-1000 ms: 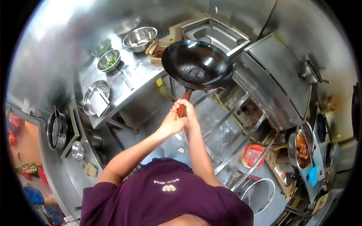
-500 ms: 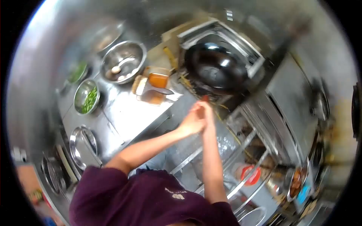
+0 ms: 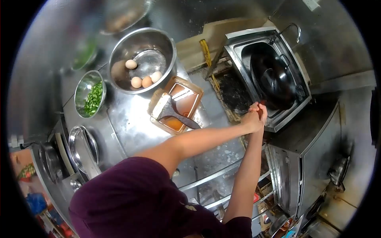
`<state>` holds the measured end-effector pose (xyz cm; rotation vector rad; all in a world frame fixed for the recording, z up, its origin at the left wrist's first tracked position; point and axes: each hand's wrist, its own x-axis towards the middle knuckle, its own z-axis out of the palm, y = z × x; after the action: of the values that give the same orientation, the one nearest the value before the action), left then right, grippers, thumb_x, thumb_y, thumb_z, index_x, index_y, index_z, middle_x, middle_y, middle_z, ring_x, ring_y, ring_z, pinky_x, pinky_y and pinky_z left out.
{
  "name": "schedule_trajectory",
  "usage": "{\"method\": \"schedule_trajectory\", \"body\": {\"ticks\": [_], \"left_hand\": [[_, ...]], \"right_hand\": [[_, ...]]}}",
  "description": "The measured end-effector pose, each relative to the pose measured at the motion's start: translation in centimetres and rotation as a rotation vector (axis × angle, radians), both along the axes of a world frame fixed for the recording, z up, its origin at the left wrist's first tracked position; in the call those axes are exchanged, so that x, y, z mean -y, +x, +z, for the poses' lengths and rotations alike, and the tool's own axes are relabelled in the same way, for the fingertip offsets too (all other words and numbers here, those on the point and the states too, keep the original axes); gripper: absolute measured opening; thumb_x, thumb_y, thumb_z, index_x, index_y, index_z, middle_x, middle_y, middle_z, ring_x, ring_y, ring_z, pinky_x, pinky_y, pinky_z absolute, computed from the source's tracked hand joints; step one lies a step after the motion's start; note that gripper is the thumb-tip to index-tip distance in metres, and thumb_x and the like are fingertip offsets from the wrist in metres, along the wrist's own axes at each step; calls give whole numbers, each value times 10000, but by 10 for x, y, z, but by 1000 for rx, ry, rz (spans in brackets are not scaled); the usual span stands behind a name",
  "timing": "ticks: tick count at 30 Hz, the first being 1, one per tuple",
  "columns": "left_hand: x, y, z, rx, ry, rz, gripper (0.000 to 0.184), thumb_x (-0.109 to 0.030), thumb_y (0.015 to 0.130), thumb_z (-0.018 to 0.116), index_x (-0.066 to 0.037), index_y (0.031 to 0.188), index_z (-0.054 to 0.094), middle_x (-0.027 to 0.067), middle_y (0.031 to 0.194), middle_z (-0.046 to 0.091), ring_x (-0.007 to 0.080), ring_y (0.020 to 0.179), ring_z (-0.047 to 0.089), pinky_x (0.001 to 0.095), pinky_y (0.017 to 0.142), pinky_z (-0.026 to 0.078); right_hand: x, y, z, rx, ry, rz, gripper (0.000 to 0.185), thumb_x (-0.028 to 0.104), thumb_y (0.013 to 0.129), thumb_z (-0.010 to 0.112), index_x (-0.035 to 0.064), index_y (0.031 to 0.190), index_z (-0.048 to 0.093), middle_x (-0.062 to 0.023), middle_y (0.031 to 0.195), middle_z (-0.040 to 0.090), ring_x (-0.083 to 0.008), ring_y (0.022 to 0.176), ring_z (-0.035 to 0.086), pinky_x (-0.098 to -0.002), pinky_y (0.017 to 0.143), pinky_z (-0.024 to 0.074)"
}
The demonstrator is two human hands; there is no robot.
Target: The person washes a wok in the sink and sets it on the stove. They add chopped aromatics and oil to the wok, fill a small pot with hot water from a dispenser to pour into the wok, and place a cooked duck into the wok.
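In the rectangular stainless-steel sink [image 3: 291, 116] ahead of us to the right, we have the round black metal wok [image 3: 274, 81], its long axis running from our hands toward the far wall, the reddish-brown handle pointing back at us. We cannot tell whether its underside touches the basin. The wok lies just beyond our hands: our left hand [image 3: 249, 122] and right hand [image 3: 260, 123] are closed around the handle, pressed together. To our left, on the shiny metal counter [image 3: 131, 131], we see a wide stainless-steel bowl [image 3: 166, 55] holding four eggs [image 3: 136, 82]. Next to it sits a brown rectangular tray [image 3: 200, 95] with orange-brown contents, a dark-handled tool [image 3: 184, 119] lying across it. Farther left, a smaller round metal bowl [image 3: 81, 89] holds chopped greens [image 3: 94, 99].
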<state>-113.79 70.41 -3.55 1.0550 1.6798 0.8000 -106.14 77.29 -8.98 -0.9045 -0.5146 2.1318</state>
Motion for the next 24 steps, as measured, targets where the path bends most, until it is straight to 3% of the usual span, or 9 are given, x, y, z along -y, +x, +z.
{"method": "schedule_trajectory", "body": {"ticks": [5, 7, 10, 11, 15, 19, 21, 23, 24], "left_hand": [[-18, 25, -72, -37, 10, 130, 413, -292, 665, 571, 31, 922, 549, 224, 880, 604, 351, 838, 592, 401, 748, 475], [-8, 11, -29, -76, 16, -92, 360, -345, 670, 570, 9, 720, 614, 176, 729, 629, 316, 725, 621, 374, 631, 487], [-21, -6, -61, -73, 44, -406, 425, -418, 731, 552, 3, 729, 619, 105, 664, 614, 189, 555, 594, 292, 512, 464], [0, -14, 11, -59, -107, -444, 476, -462, 734, 552, 8, 742, 623, 108, 654, 608, 184, 542, 582, 293, 504, 457], [-30, -47, 12, -494, 81, -583, 437, -411, 764, 536, -1, 885, 625, 175, 851, 623, 287, 822, 594, 365, 738, 452], [-119, -66, 19, -718, 414, -552, 336, -296, 777, 521, 24, 828, 608, 236, 873, 583, 361, 851, 561, 414, 759, 448], [-183, -63, 15, -900, 544, -525, 327, -290, 801, 503, -17, 972, 558, 167, 1037, 498, 342, 1009, 469, 421, 821, 429], [-251, -62, -3, -1083, 758, -540, 270, -248, 794, 506, -23, 942, 532, 136, 1026, 490, 303, 999, 471, 434, 798, 435], [-266, -58, 4, -1135, 739, -552, 315, -205, 811, 513, -42, 1079, 481, 141, 1053, 483, 311, 991, 476, 416, 820, 414]], "right_hand": [[0, 30, -37, 261, -102, -8, 337, 354, 763, 601, 46, 884, 539, -70, 725, 571, -226, 656, 556, -366, 609, 465], [34, 37, -13, 271, -71, -51, 383, 405, 796, 558, 62, 963, 518, -74, 788, 579, -231, 672, 572, -372, 605, 469], [73, 66, 27, 364, 27, 113, 361, 377, 845, 506, 57, 1013, 497, -107, 912, 592, -222, 736, 594, -351, 637, 490], [86, 78, 27, 441, 45, 62, 347, 349, 858, 488, 53, 1039, 485, -118, 897, 592, -203, 701, 597, -318, 594, 493], [126, 128, 54, 595, 194, 27, 312, 285, 852, 493, 29, 1030, 481, -116, 847, 597, -165, 627, 581, -271, 544, 475], [113, 157, 72, 688, 214, -20, 260, 246, 855, 486, 28, 992, 517, -92, 797, 602, -141, 585, 571, -254, 528, 463], [96, 162, 81, 721, 207, -33, 249, 234, 854, 488, 26, 985, 525, -81, 793, 601, -131, 592, 567, -245, 535, 457], [73, 159, 77, 743, 201, -40, 240, 224, 853, 490, 24, 979, 532, -70, 790, 601, -120, 601, 562, -236, 546, 452], [65, 157, 73, 747, 201, -35, 237, 220, 854, 491, 23, 977, 536, -66, 789, 601, -115, 606, 559, -231, 553, 449]]}}
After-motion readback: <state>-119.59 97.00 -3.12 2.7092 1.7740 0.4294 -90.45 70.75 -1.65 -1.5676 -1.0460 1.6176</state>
